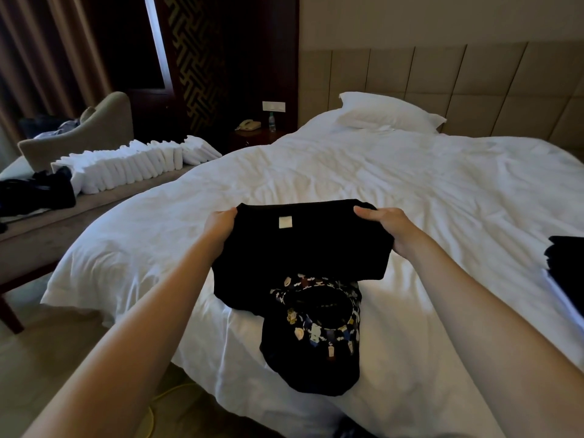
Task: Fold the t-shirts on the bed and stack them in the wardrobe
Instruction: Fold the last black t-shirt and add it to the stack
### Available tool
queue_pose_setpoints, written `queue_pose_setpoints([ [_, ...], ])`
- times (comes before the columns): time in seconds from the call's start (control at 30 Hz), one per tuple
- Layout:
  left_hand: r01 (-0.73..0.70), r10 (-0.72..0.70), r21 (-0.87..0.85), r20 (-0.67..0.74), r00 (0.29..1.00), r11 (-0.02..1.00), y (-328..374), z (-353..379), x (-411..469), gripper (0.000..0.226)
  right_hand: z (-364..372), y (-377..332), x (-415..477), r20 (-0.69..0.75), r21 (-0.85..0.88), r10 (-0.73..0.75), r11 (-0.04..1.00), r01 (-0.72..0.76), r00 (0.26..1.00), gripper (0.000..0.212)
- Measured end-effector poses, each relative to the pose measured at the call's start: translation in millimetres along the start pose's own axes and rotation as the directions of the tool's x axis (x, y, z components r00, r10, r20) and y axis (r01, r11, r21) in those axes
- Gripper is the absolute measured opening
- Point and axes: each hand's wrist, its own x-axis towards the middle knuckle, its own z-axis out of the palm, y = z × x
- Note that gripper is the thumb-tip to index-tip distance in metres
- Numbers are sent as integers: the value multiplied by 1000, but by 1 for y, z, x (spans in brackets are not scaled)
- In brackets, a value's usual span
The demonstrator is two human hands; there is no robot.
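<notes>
Shirt [303, 245], black, half-folded, tag [285, 222] showing; left grip [219, 224] and right grip [390, 227] pinch its corners.

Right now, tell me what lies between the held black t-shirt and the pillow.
In the head view, only rumpled white bedding lies between the black t-shirt, held by the left hand and right hand, and the pillow.
</notes>
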Motion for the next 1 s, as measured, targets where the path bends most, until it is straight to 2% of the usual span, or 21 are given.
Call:
queue_pose_setpoints([
  [0.13, 35, -35, -141, 5, 999, 989, 6, 32, -26, 32, 30, 1, 13, -213, 112, 111, 990, -88, 971, 34],
  [0.2, 19, -6, -207, 64, 998, 978, 9, 51, -47, 31, 46, 1, 13, -244, 94, 82, 994, -61, 966, 33],
  [0.37, -66, 116, -175, 296, 948, 982, 7, 83, -83, 24, 76, 10, 3, -214, -167, -189, 974, 155, 958, 27],
  [0.5, -110, 171, -230, 267, 948, 967, 9, 90, -86, 15, 77, 16, -8, -143, -342, -388, 882, 323, 910, 29],
  [0.6, -160, 214, -200, 289, 933, 967, 9, 90, -90, 13, 75, 17, -14, -168, -426, -490, 819, 386, 855, 30],
  [0.7, -159, 220, -206, 320, 922, 966, 4, 91, -95, 19, 78, 20, -19, -220, -406, -514, 821, 401, 829, 41],
  [0.77, -148, 226, -254, 310, 924, 956, 2, 92, -97, 21, 80, 24, -22, -223, -371, -486, 844, 387, 845, 50],
  [0.9, -142, 253, -373, 266, 930, 917, 2, 92, -98, 20, 80, 31, -26, -143, -408, -426, 848, 339, 893, 56],
  [1.0, -186, 272, -298, 279, 921, 936, 2, 93, -96, 24, 80, 34, -29, -77, -461, -459, 804, 376, 885, 49],
])
